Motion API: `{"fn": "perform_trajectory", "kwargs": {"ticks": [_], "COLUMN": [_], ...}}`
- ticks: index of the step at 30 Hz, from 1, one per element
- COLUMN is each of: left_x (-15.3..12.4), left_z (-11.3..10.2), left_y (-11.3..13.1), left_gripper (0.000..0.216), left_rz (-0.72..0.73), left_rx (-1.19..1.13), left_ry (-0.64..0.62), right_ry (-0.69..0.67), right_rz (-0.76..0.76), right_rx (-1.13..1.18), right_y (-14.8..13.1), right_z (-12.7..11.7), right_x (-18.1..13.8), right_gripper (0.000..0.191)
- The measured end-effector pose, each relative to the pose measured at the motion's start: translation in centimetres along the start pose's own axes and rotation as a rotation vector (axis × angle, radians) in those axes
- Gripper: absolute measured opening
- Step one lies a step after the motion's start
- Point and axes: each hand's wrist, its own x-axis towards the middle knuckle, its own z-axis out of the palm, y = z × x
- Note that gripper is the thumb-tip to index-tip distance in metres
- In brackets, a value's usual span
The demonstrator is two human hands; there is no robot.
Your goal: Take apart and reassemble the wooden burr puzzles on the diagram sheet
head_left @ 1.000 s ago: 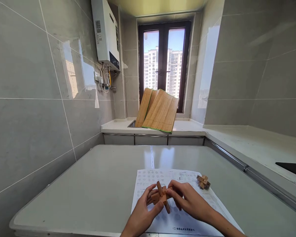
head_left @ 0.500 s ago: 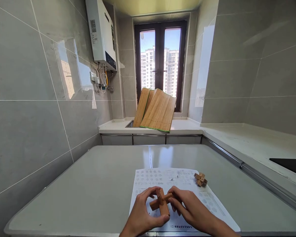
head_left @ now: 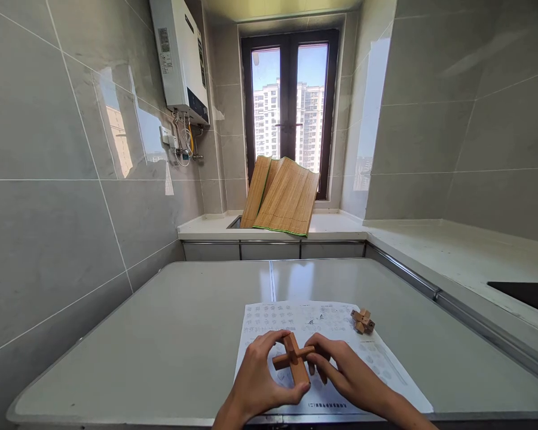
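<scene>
A cross-shaped wooden burr puzzle (head_left: 292, 357) is held up over a printed sheet (head_left: 269, 322). My left hand (head_left: 262, 377) grips the puzzle's long bar between the thumb at its near end and the fingers at its far end. The fingertips of my right hand (head_left: 336, 364) pinch the thin bar that sticks out to the right. At the sheet's upper right corner lies a second, knobbly wooden puzzle (head_left: 363, 321), touched by neither hand.
The sheet lies on a pale table (head_left: 161, 334) with a seam down its middle. Beyond it, a counter (head_left: 341, 225) carries a folded bamboo mat (head_left: 287, 197) below the window. A water heater (head_left: 179, 65) hangs on the left wall.
Both hands still hold the wooden puzzle, which has turned slightly. The whole view has shifted a little. The second puzzle remains in its place on the sheet.
</scene>
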Motion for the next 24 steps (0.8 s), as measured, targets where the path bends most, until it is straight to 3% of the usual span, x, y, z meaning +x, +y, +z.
{"fn": "perform_trajectory", "kwargs": {"ticks": [7, 15, 20, 24], "left_x": [0.1, 0.2, 0.5, 0.6], "left_z": [-0.8, 0.4, -0.3, -0.8], "left_y": [0.6, 0.8, 1.4, 2.4], "left_gripper": [0.076, 0.095, 0.090, 0.094], "left_rz": [0.099, 0.016, 0.010, -0.017], "left_rx": [0.011, -0.357, -0.487, -0.380], "left_ry": [0.001, 0.030, -0.078, -0.073], "right_ry": [-0.039, 0.004, -0.064, -0.030], "right_rz": [0.014, 0.044, 0.055, -0.006], "right_rx": [0.106, 0.580, 0.470, 0.304], "right_y": [-0.5, -1.1, -1.2, -1.5], "right_z": [0.0, 1.3, 0.4, -1.4], "right_x": [-0.5, -0.1, -0.1, 0.1], "right_gripper": [0.031, 0.030, 0.031, 0.036]}}
